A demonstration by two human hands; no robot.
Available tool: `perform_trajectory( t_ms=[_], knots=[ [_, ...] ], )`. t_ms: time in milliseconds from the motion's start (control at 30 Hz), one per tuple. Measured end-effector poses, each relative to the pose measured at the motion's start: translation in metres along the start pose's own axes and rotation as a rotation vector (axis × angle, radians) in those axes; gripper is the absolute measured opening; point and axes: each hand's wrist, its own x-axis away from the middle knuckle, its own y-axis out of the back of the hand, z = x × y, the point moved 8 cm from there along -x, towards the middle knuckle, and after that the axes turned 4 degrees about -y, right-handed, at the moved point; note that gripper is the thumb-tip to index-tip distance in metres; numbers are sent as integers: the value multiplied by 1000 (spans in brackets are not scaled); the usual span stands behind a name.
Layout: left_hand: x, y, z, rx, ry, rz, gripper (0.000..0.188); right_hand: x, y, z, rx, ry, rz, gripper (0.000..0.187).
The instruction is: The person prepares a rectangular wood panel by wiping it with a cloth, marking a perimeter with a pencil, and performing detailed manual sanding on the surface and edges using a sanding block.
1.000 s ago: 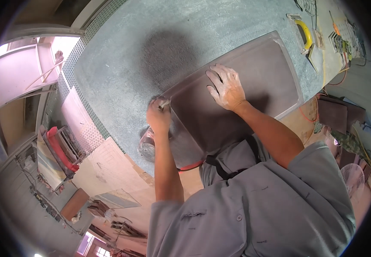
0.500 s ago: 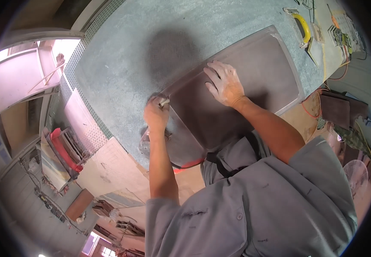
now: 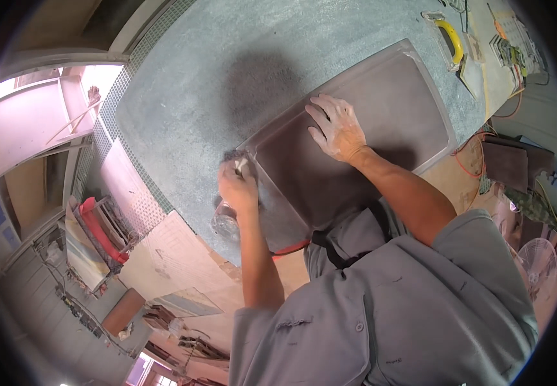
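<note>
My left hand [image 3: 238,185] is fisted around a small tool, pressed at the near-left corner of the grey slab [image 3: 381,103]; my right hand [image 3: 335,128] lies flat, fingers spread, pointing to ten o'clock. The slab lies on the speckled worktop [image 3: 188,96], long axis running eight to two o'clock.

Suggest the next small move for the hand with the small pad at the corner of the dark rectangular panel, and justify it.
Probably slide the left hand with its small pad a little along the edge of the dark rectangular panel: it sits at the panel's near corner, while the right hand lies flat on the panel, steadying it.
</note>
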Motion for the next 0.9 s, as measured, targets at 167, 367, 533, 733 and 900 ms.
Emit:
perform_trajectory(
  t_ms=[167,367,533,733,900],
  knots=[
    [-19,-24,-18,28,-121,-48,10,-1,3,3,-54,7,0,51],
    [-6,-18,-11,-24,-198,-33,13,1,3,6,-36,-7,-1,50],
    [0,-19,-8,86,-152,69,16,1,4,4,-36,-8,8,51],
    [-28,-25,-13,82,-134,34,8,-3,4,5,-14,6,-4,49],
    [18,-22,14,69,-47,22,11,0,5,5,-39,3,0,51]
  ],
)
